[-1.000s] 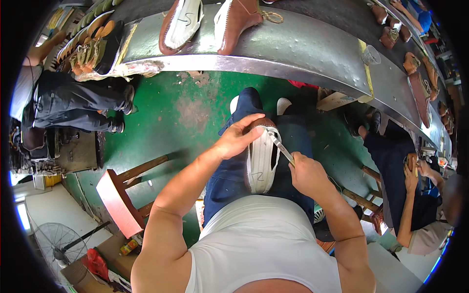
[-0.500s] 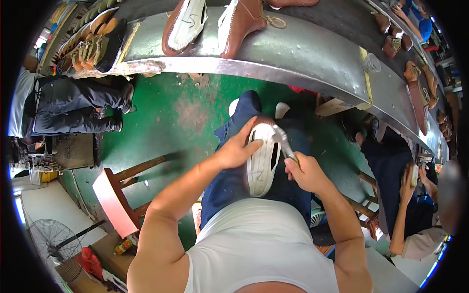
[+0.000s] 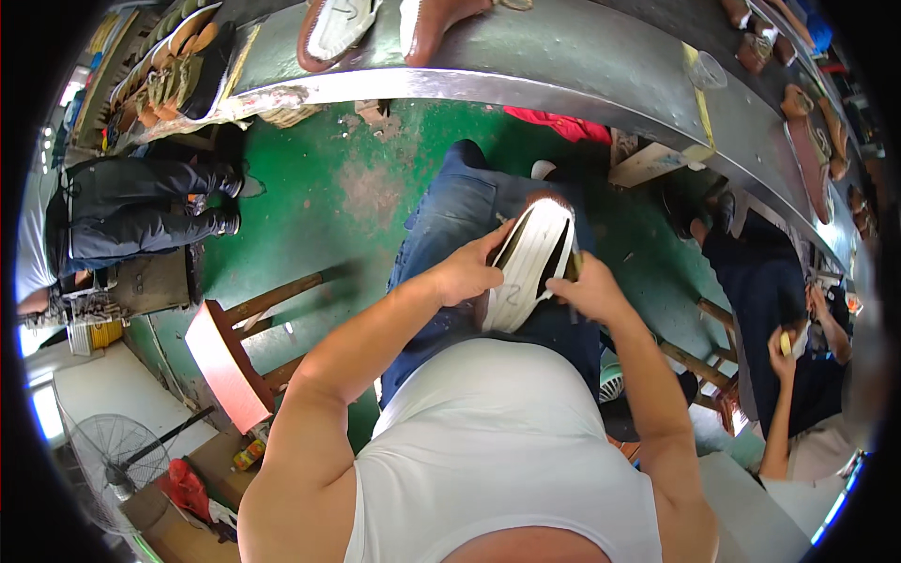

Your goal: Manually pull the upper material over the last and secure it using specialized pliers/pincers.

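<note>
Since the earlier frames the shoe has turned on the lap, so that its white sole now faces up with a dark band showing along each edge, and the right hand has dropped from above the sole to its right edge. The shoe lies on the person's jeans-clad thighs, toe pointing away. The left hand clasps its left side, fingers curled shut around the edge. The right hand's fingers are closed on a small tool pressed against the sole's right rim; the tool's kind cannot be told. Beyond the knees runs a green floor, then a curved grey conveyor carrying brown shoes. A red stool stands at left, a fan lower left. Another person sits at left, one more at right.
</note>
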`<state>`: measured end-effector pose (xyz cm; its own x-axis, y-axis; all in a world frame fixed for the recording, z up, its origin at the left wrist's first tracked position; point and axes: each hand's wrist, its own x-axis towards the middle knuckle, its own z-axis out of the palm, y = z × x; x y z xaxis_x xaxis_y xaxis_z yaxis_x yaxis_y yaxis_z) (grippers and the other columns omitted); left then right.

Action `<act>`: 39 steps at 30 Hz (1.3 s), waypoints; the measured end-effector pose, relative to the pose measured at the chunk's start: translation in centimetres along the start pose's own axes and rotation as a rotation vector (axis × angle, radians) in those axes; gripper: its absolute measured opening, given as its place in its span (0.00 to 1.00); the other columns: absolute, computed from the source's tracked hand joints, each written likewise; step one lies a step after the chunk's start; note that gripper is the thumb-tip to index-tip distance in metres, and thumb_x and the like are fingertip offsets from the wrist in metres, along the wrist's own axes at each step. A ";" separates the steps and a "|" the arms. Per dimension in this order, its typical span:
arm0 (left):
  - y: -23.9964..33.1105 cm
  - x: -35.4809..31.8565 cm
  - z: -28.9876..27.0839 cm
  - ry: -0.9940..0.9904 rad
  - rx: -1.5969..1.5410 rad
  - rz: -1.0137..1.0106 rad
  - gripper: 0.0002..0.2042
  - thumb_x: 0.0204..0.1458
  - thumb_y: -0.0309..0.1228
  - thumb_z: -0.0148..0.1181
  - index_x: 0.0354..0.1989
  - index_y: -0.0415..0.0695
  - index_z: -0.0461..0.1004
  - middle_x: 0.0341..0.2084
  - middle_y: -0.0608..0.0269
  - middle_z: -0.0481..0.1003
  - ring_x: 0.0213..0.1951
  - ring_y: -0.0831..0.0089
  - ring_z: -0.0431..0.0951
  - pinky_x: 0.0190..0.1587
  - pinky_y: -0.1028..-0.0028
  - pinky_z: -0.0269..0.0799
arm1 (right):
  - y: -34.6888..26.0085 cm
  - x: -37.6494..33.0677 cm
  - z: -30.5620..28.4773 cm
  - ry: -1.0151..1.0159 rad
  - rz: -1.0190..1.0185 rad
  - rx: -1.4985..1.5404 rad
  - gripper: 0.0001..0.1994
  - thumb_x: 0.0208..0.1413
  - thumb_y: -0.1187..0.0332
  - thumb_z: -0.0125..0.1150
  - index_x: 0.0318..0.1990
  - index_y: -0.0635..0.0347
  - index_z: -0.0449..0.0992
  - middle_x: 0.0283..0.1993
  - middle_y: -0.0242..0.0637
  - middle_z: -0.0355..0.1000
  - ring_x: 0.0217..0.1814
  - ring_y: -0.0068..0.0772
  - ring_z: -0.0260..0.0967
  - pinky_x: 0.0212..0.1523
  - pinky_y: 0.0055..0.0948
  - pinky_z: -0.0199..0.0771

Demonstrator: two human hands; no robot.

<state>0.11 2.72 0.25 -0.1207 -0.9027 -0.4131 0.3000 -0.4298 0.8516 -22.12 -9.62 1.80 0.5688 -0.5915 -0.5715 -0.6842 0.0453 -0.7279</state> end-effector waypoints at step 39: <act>-2.7 3.5 2.3 0.299 1.054 0.325 0.30 0.63 0.32 0.48 0.73 0.50 0.49 0.66 0.32 0.56 0.50 0.34 0.74 0.54 0.54 0.74 | 1.8 -0.4 -3.8 -0.093 -0.148 -0.374 0.12 0.59 0.61 0.58 0.40 0.61 0.77 0.38 0.52 0.77 0.44 0.56 0.75 0.45 0.49 0.74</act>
<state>-3.31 0.69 -2.74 0.0902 -0.9939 -0.0639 -0.6846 -0.1085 0.7208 -25.29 -12.34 2.11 0.7006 -0.4933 -0.5156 -0.7010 -0.3406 -0.6265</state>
